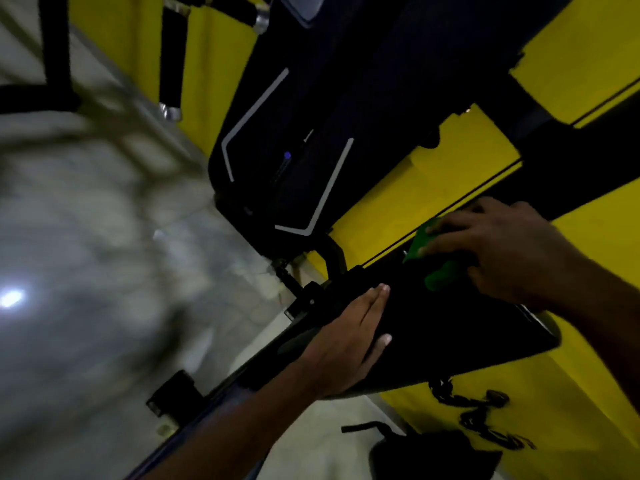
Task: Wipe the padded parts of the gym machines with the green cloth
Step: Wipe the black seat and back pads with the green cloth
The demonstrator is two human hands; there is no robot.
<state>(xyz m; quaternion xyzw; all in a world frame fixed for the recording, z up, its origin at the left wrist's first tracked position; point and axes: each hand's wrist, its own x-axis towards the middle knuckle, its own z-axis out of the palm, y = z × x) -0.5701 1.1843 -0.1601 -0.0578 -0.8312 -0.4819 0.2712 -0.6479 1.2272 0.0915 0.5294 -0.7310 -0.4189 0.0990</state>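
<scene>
1. At the left of the pad, our left hand lies flat on the black padded seat cushion of the gym machine, fingers straight and together, thumb spread along the near edge. It holds nothing; we judge it is steadying the pad.

2. That bracing looks worth keeping: pressing down near the cushion's left end should stop the pad rocking under the wiping stroke.

3. The cushion is long and narrow. Its long axis runs from the lower left, where it meets the dark frame, up toward the right, where its rounded end points at the yellow wall.

4. To the right, near the pad's far edge, our right hand presses the crumpled green cloth onto the cushion. The fingers spread over the cloth and curl around it, so the hand is clamped on it.

5. We would wipe along the long axis in overlapping strokes, keeping the cloth flat beneath the palm.

6. The rounded right end and the near edge seem, in our judgement, still to need covering; the dim, blurred view hides any dirt.
</scene>
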